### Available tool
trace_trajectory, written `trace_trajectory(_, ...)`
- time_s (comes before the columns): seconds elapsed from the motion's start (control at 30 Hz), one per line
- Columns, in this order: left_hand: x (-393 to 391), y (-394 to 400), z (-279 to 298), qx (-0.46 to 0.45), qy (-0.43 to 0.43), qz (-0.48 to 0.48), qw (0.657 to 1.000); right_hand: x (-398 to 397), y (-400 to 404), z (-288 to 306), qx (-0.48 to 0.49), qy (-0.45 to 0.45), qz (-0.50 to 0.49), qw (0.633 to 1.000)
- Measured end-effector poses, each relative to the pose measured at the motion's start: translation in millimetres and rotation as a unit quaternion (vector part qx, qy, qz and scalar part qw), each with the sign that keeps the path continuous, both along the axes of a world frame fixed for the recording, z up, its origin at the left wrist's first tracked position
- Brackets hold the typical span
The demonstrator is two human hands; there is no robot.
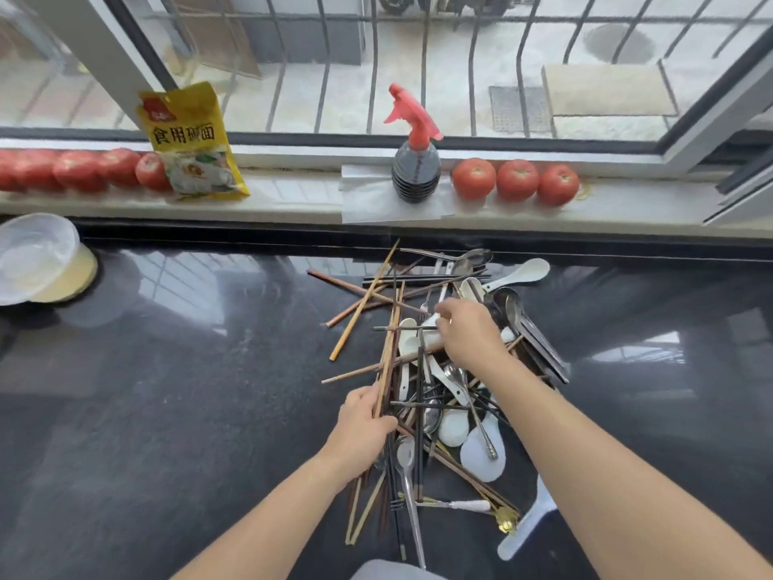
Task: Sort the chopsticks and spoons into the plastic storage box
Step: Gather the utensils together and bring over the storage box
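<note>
Head view: left hand [363, 420] grips brown chopsticks [387, 362]; right hand [468, 332] pinches a dark chopstick [401, 328] over white spoons [408, 341]

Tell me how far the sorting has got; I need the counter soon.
Nothing looks sorted yet. The left hand grips a bundle of chopsticks; the right hand reaches into the pile, pinching a dark chopstick. Most spoons and chopsticks still lie mixed on the counter. No storage box is clearly visible.
</note>
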State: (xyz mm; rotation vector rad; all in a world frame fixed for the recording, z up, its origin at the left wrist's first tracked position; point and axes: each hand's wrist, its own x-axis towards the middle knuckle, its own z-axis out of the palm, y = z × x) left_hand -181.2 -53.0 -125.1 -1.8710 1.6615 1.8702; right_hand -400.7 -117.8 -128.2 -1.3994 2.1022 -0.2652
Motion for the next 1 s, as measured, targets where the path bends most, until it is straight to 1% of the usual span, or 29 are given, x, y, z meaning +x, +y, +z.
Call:
trace_trajectory(0.07,-6.2,-1.4,6.5,-0.013,0.017,0.004,1.000,14.0,6.2,-2.4,-0.019,-0.006,0.027,0.999)
trace_trajectory(0.1,-6.4,-3.1,9.2,-0.044,0.004,0.020,0.999,18.2,12.0,-2.9,-0.039,-0.005,0.029,0.999)
trace_trajectory(0.13,-4.2,-4.8,11.2,-0.095,-0.028,0.038,0.994,19.5,20.8,-1.7,-0.064,-0.010,0.017,0.998)
trace_trajectory(0.2,3.8,-14.6,14.2,-0.203,-0.093,0.063,0.973,12.9,44.9,3.9,-0.105,-0.017,-0.046,0.993)
trace_trajectory(0.27,12.1,-38.4,8.3,-0.262,-0.129,0.063,0.954,-6.7,75.9,3.4,-0.116,0.004,-0.122,0.986)
trace_trajectory(0.33,15.1,-72.5,0.8,-0.249,-0.156,0.043,0.955,-32.5,110.6,-0.8,-0.075,0.027,-0.192,0.978)
trace_trajectory(0.4,12.1,-105.3,-7.0,-0.185,-0.181,0.015,0.966,-53.5,141.9,-5.1,0.004,0.024,-0.248,0.968)
trace_trajectory(0.43,8.6,-117.9,-10.5,-0.163,-0.194,-0.003,0.967,-60.9,153.3,-6.5,0.032,0.017,-0.259,0.965)
trace_trajectory(0.47,4.5,-127.9,-14.1,-0.151,-0.212,-0.024,0.965,-66.8,160.5,-7.7,0.047,0.013,-0.259,0.965)
trace_trajectory(0.53,-7.6,-139.8,-16.5,-0.161,-0.254,-0.079,0.950,-77.9,160.4,-10.7,0.051,0.008,-0.253,0.966)
trace_trajectory(0.6,-25.5,-144.5,-15.3,-0.174,-0.267,-0.130,0.939,-89.1,147.7,-13.8,0.058,-0.013,-0.262,0.963)
trace_trajectory(0.67,-43.0,-139.7,-14.0,-0.160,-0.239,-0.174,0.942,-96.7,134.1,-20.8,0.077,-0.025,-0.258,0.963)
trace_trajectory(0.73,-54.0,-128.3,-15.0,-0.140,-0.204,-0.199,0.948,-100.1,120.8,-26.8,0.085,-0.002,-0.227,0.970)
trace_trajectory(0.77,-56.4,-121.5,-13.1,-0.143,-0.204,-0.203,0.947,-99.9,115.8,-27.6,0.085,0.010,-0.215,0.973)
trace_trajectory(0.8,-58.0,-117.5,-11.2,-0.165,-0.215,-0.198,0.942,-98.9,111.2,-26.3,0.088,0.014,-0.208,0.974)
trace_trajectory(0.9,-63.1,-126.6,-6.6,-0.281,-0.234,-0.170,0.915,-93.5,104.9,-20.8,0.093,0.021,-0.166,0.982)
trace_trajectory(0.93,-64.4,-135.9,-7.7,-0.294,-0.224,-0.179,0.912,-90.9,105.3,-20.2,0.093,0.025,-0.144,0.985)
trace_trajectory(1.0,-65.5,-154.9,-10.9,-0.271,-0.213,-0.225,0.911,-86.7,110.0,-20.0,0.099,0.032,-0.107,0.989)
